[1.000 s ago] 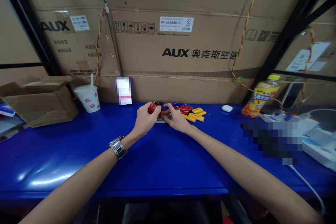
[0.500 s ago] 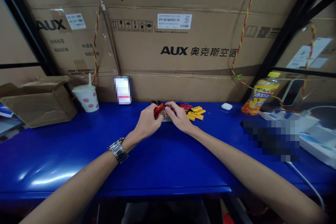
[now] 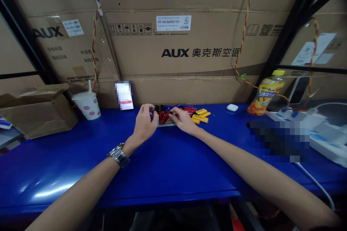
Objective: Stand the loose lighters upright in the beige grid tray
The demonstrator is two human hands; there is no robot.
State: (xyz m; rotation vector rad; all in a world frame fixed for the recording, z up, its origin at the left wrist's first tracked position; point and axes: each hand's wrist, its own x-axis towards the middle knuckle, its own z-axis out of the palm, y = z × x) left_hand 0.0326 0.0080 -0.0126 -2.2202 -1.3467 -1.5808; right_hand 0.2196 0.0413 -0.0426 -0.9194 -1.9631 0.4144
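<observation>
A pale tray with a gridded inside (image 3: 168, 125) sits near the back of the blue table, holding red and black marker-like sticks. My left hand (image 3: 144, 124) is at its left end, thumb and fingers slightly apart with nothing visible between them. A red marker (image 3: 164, 118) lies tilted in the tray, its dark end pointing up and right. At that dark end my right hand (image 3: 184, 121) has its thumb and fingertips closed; the exact contact is partly hidden. Black markers (image 3: 159, 108) stand at the tray's back left. Yellow markers (image 3: 201, 116) lie loose right of my right hand.
On the left are an open cardboard box (image 3: 45, 112), a paper cup with straw (image 3: 88, 106) and a lit phone (image 3: 124, 95). To the right are a white earbud case (image 3: 232, 107), a drink bottle (image 3: 267, 94) and a blurred dark object (image 3: 276, 140) with a cable.
My left hand has let go of the red marker and moved left. That marker now rests tilted in the tray. My right hand has shifted slightly, staying by its dark end.
</observation>
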